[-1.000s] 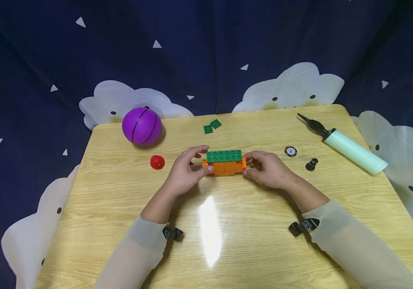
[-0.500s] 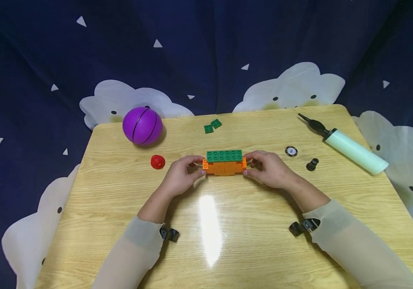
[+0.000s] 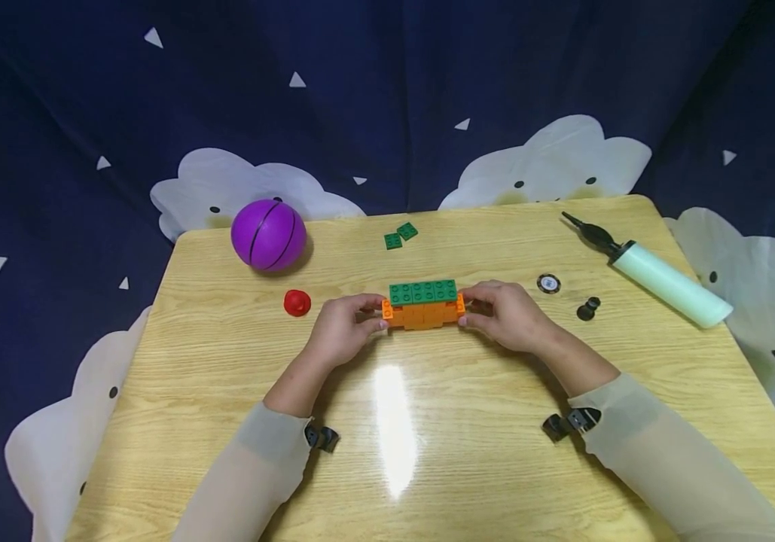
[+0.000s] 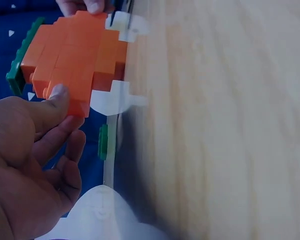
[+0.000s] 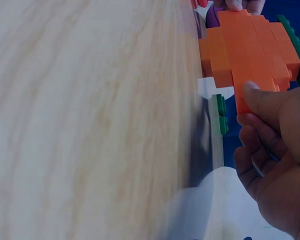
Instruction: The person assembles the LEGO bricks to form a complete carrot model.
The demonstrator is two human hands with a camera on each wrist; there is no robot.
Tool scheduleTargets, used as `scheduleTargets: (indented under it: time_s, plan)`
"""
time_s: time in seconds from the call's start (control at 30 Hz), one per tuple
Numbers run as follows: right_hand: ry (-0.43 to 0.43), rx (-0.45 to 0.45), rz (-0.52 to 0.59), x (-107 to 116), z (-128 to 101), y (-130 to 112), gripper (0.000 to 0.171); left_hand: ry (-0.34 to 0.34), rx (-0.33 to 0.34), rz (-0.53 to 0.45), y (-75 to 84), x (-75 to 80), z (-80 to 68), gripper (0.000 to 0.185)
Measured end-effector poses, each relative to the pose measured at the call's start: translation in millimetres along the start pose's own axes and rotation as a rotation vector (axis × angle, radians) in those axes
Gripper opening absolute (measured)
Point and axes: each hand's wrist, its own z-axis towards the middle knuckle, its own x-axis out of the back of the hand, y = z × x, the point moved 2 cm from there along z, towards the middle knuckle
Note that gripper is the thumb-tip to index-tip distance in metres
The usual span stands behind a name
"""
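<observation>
Orange building bricks stacked into a stepped block [image 3: 424,315], wider in the middle layers than at top and bottom, stand at the middle of the table. Green flat bricks [image 3: 422,292] cap the top in a row. My left hand [image 3: 341,329] pinches the left end between thumb and fingers; the thumb lies on the near face in the left wrist view. At the opposite end, my right hand [image 3: 505,316] pinches the block the same way, its thumb on the orange face in the right wrist view. The far faces are hidden.
Two small green bricks [image 3: 393,241] lie behind the block on the wooden table [image 3: 224,391]. A purple ball [image 3: 268,235] and a red cap-shaped piece [image 3: 297,302] are to the left. On the right are a poker chip [image 3: 549,283], a black pawn [image 3: 588,309] and a hand pump [image 3: 665,281].
My left hand has drawn back from the green top and front of the block to grip its left end. My right hand keeps its hold, and the block stays nearly in place.
</observation>
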Motion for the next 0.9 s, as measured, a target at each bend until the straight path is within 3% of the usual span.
scheduleTargets:
  time_s: [0.37,0.67,0.9]
  plan:
    - [-0.009,0.000,-0.014,-3.1,5.2,-4.6,0.048,0.008,-0.023,0.048,-3.5,4.1,-1.3,0.037]
    - [-0.094,-0.046,0.046,0.3,13.8,-0.3,0.049,-0.019,-0.016,0.056,-6.7,6.5,-2.8,0.037]
    - [-0.130,-0.041,0.024,5.2,24.5,7.1,0.046,-0.004,-0.026,0.047,-7.1,6.4,-3.1,0.032]
